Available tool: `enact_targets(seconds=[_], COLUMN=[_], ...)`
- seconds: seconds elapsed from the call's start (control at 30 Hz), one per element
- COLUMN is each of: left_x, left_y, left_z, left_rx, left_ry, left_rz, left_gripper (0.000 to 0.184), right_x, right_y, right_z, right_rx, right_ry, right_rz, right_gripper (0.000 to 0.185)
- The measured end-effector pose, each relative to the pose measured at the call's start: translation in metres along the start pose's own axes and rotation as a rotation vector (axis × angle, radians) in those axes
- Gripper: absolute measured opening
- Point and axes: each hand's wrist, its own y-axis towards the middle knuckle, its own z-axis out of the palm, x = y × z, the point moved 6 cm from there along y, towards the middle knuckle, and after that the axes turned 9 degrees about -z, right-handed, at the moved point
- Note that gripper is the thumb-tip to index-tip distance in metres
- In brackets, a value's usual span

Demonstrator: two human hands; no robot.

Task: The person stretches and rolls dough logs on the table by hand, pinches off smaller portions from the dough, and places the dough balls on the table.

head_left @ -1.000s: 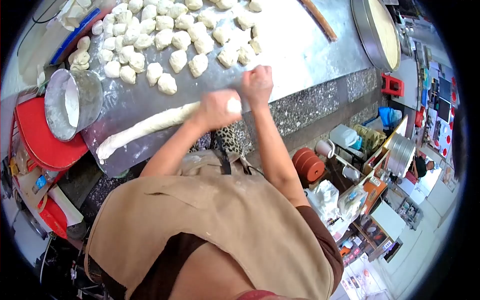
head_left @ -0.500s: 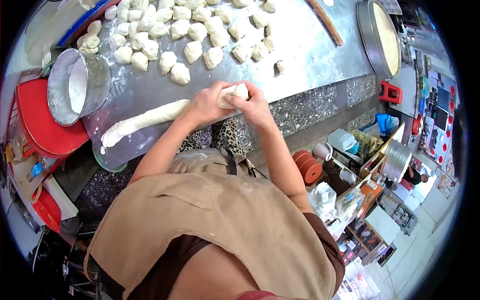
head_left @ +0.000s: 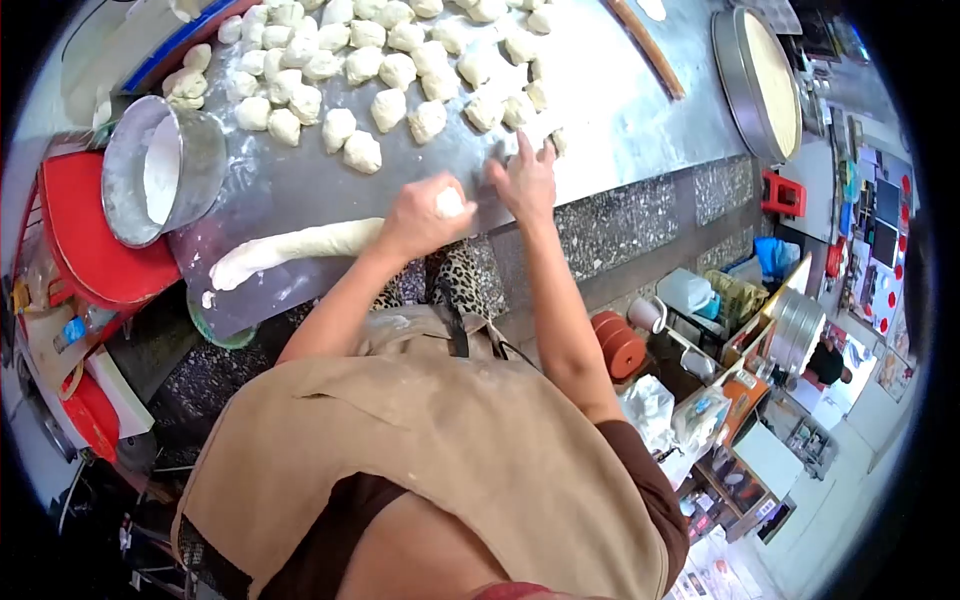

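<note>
A long rope of white dough (head_left: pixel 300 246) lies along the near edge of the metal table, its right end inside my left hand (head_left: pixel 418 215). That hand is closed around it, and a stub of dough shows between thumb and fingers. My right hand (head_left: pixel 526 185) is apart from the rope, over the table just to the right. Its fingers are spread and stretched forward, with no dough visible in them. Near its fingertips sits a small dough piece (head_left: pixel 559 141). Several dough lumps (head_left: pixel 428 121) are scattered beyond both hands.
A metal bowl with flour (head_left: pixel 205 165) stands at the left by a red stool (head_left: pixel 85 235). A wooden rolling pin (head_left: pixel 650 50) lies on the metal table (head_left: pixel 620 140) at the far right, near a round pan (head_left: pixel 735 90). Shelves and containers fill the lower right.
My right hand has come away from the dough end and moved forward, its fingers now spread. Less dough sticks out of my left hand, which stays on the rope.
</note>
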Motion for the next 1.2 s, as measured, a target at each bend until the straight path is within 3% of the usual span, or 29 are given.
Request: enact_targets(seconds=[0.07,0.13,0.17,0.2,0.27,0.3,0.33,0.4,0.43,0.5,0.6,0.67,0.73,0.8,0.87,0.9,0.97,1.0,1.07,1.1,1.17,1.2], left_x=[0.017,0.018,0.007,-0.004,0.000,0.011,0.022,0.036,0.038,0.035,0.026,0.034,0.038,0.007,0.021,0.031,0.036,0.032,0.024,0.027,0.032,0.035], left_y=[0.006,0.008,0.007,0.004,-0.006,-0.008,-0.011,-0.011,-0.010,-0.010,-0.011,-0.007,-0.009,-0.025,-0.020,-0.016,-0.008,-0.008,-0.010,-0.011,-0.021,-0.026], left_z=[-0.014,-0.017,-0.016,-0.015,-0.027,-0.029,-0.026,-0.017,-0.015,-0.020,-0.026,-0.021,-0.016,-0.014,-0.027,-0.030,-0.046,-0.047,-0.039,-0.035,-0.048,-0.052], left_rx=[-0.232,-0.173,-0.101,-0.032,-0.042,0.010,0.072,0.014,-0.023,-0.097,-0.148,-0.195,-0.187,-0.094,-0.062,-0.058,-0.274,-0.279,-0.124,-0.059,-0.050,-0.025], left_ry=[-0.097,-0.125,-0.152,-0.179,-0.324,-0.172,-0.023,0.086,0.148,0.181,0.021,0.043,0.132,0.049,-0.027,-0.025,-0.080,-0.084,-0.174,-0.268,-0.175,-0.083], left_rz=[0.151,0.140,0.223,0.306,0.188,0.060,-0.068,-0.065,0.012,0.125,0.128,0.152,0.071,0.201,-0.083,-0.085,0.210,0.210,0.229,0.230,0.148,0.063], left_gripper=[0.025,0.025,0.027,0.029,0.036,0.042,0.048,0.047,0.042,0.029,0.024,0.020,0.019,0.022,0.020,0.020,0.021,0.021,0.017,0.026,0.032,0.039], right_x=[0.032,0.060,0.076,0.081,0.083,0.086,0.086,0.089,0.092,0.113,0.127,0.121,0.092,0.044,0.033,0.049,0.072,0.078,0.113,0.113,0.106,0.110], right_y=[-0.012,-0.031,-0.042,-0.042,-0.043,-0.042,-0.045,-0.040,-0.042,-0.036,-0.040,-0.034,-0.019,-0.001,0.004,-0.002,-0.014,-0.020,-0.040,-0.042,-0.043,-0.042], right_z=[-0.033,-0.017,-0.005,-0.005,0.003,-0.002,-0.005,-0.025,-0.026,-0.054,-0.034,-0.017,0.009,0.031,0.022,-0.002,-0.029,-0.028,0.000,0.005,0.026,0.022], right_rx=[0.127,0.441,0.489,0.493,0.519,0.429,0.478,0.495,0.491,-0.031,-0.115,-0.180,-0.211,-0.118,-0.027,0.056,0.174,0.174,0.429,0.432,0.533,0.444], right_ry=[-0.138,0.357,0.715,0.711,1.207,1.295,1.292,0.867,0.859,0.539,0.460,0.471,0.305,0.109,0.162,0.039,-0.073,-0.077,0.633,0.633,1.121,1.327], right_rz=[-0.091,-0.266,-0.169,-0.172,0.244,0.242,0.287,0.143,0.141,-0.276,-0.370,-0.379,-0.243,-0.024,0.060,0.019,-0.069,-0.074,-0.311,-0.312,0.139,0.187], right_gripper=[0.058,0.059,0.049,0.049,0.036,0.029,0.029,0.033,0.033,0.030,0.026,0.020,0.024,0.026,0.037,0.042,0.054,0.054,0.048,0.048,0.037,0.032])
